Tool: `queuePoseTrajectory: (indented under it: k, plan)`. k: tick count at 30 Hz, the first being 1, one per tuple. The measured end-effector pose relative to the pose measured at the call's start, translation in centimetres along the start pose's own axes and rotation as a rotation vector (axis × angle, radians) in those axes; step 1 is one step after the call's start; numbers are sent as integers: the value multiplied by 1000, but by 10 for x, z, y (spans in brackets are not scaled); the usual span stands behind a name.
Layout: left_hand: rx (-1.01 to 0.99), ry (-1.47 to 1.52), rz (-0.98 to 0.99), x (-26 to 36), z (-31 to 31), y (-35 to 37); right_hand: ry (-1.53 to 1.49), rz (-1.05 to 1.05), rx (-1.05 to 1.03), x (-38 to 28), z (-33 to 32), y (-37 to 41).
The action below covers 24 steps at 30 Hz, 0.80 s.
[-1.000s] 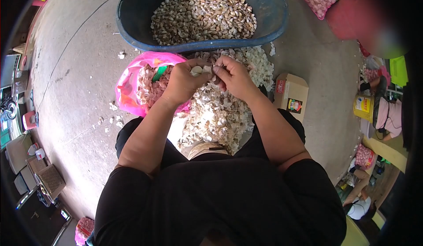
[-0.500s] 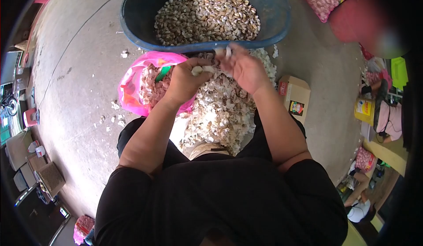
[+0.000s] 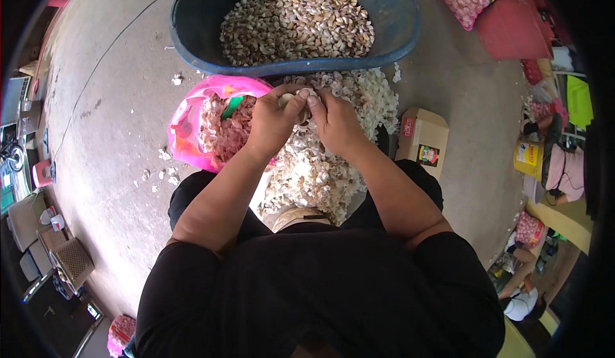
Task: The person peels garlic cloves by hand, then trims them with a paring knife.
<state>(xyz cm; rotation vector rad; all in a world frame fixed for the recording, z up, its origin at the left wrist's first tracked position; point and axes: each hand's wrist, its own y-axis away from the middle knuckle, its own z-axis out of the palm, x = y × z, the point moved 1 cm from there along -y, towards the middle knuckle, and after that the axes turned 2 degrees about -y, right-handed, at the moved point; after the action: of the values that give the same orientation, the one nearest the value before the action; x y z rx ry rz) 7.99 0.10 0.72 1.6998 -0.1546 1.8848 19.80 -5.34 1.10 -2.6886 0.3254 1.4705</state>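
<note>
Both hands meet just below the near rim of a blue tub (image 3: 295,69). My left hand (image 3: 272,117) is closed around whitish garlic (image 3: 306,93), partly hidden by the fingers. My right hand (image 3: 336,121) pinches the same garlic from the other side, thumb beside thumb. Inside the tub lies a wide heap of separated garlic cloves (image 3: 298,24). Beneath my hands spreads a pile of papery garlic skins (image 3: 314,175). Left of my left hand, a pink plastic bag (image 3: 182,124) gapes, with reddish skins and a green piece in it.
To the right, a small cardboard box (image 3: 424,133) rests on the concrete floor. A net sack of garlic (image 3: 462,2) and a red container (image 3: 512,28) are at the upper right. A yellow container (image 3: 528,157) stands at the far right, near other people. A dark cable (image 3: 106,66) crosses the floor.
My right hand has come down and left from near the tub's rim, and its fingers have closed onto the garlic in my left hand. The view has shifted slightly.
</note>
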Motion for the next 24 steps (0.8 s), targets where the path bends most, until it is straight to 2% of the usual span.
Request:
queuePoseTrajectory:
  k: [2, 5, 8, 11, 17, 20, 23, 24]
  plan:
    - [-7, 43, -21, 0, 3, 2, 99, -63, 41, 0, -1, 1]
    - [51, 61, -18, 3, 7, 6, -66, -91, 68, 7, 0, 2]
    - [161, 251, -105, -2, 3, 0, -399, -28, -47, 7, 3, 4]
    - [-40, 304, -88, -4, -8, -4, -819, 304, -186, 13, -4, -4]
    - [-74, 418, -232, -2, -3, -3, -164, 98, 46, 14, 4, -5]
    - [-154, 392, -210, -5, -6, -4, 17, 140, 94, 13, -1, -7]
    - [-161, 211, -104, -3, -10, -6, 350, -19, 219, 37, -3, -9]
    - [-155, 54, -70, -4, -12, -6, 511, -221, 345, 38, -5, -11]
